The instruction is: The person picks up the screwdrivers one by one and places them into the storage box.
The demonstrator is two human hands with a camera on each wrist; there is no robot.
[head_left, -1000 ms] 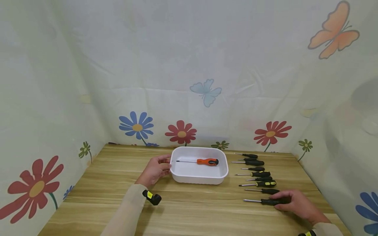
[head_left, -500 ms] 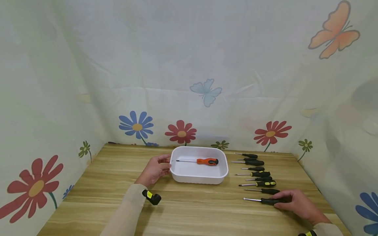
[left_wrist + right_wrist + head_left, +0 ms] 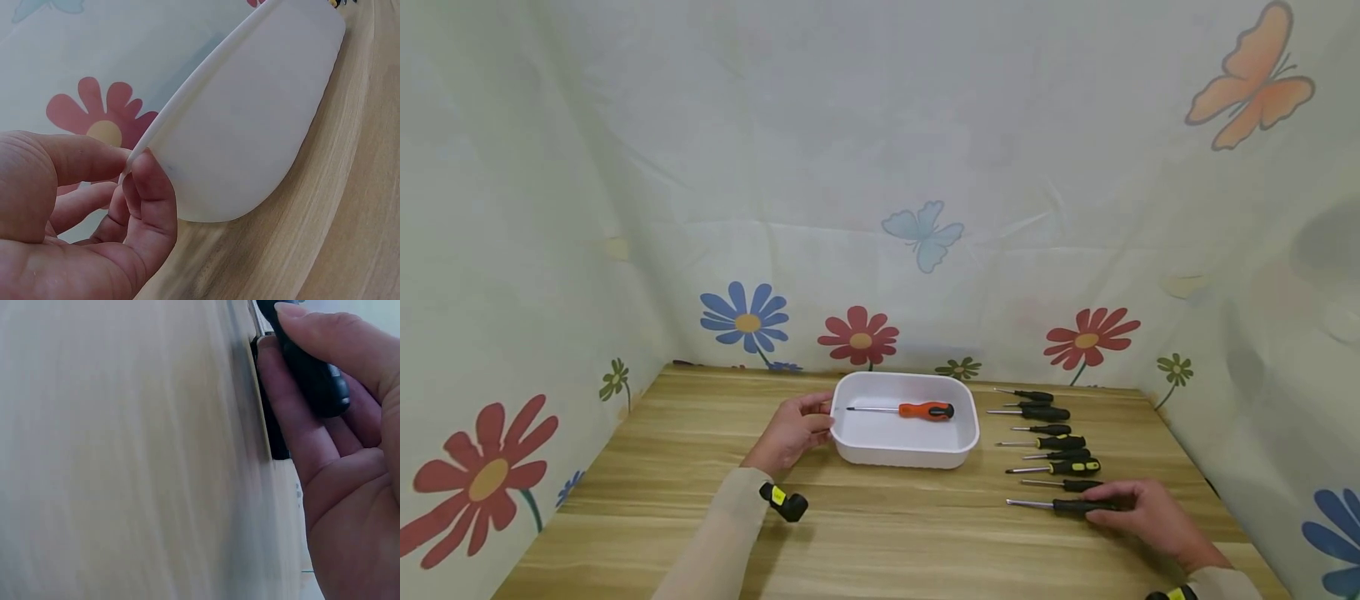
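A white plastic tray [image 3: 902,457] stands on the wooden table, with an orange and black screwdriver [image 3: 927,411] lying inside it. My left hand [image 3: 792,432] pinches the tray's left rim between thumb and fingers, which the left wrist view shows close up on the tray wall [image 3: 250,112]. At the right, my right hand [image 3: 1146,518] grips the black handle of the nearest screwdriver [image 3: 1067,506]. In the right wrist view that handle [image 3: 315,378] lies between thumb and fingers. Its shaft points left; whether it touches the table I cannot tell.
Several more screwdrivers with black or black-and-yellow handles, one of them a yellow-marked screwdriver [image 3: 1067,467], lie in a column right of the tray, shafts pointing left. A flower-printed curtain [image 3: 925,317] bounds the table [image 3: 880,533] at the back and sides.
My right hand has shifted slightly left, bringing the nearest screwdriver along with it. My left hand, the tray and the orange screwdriver stay in place.
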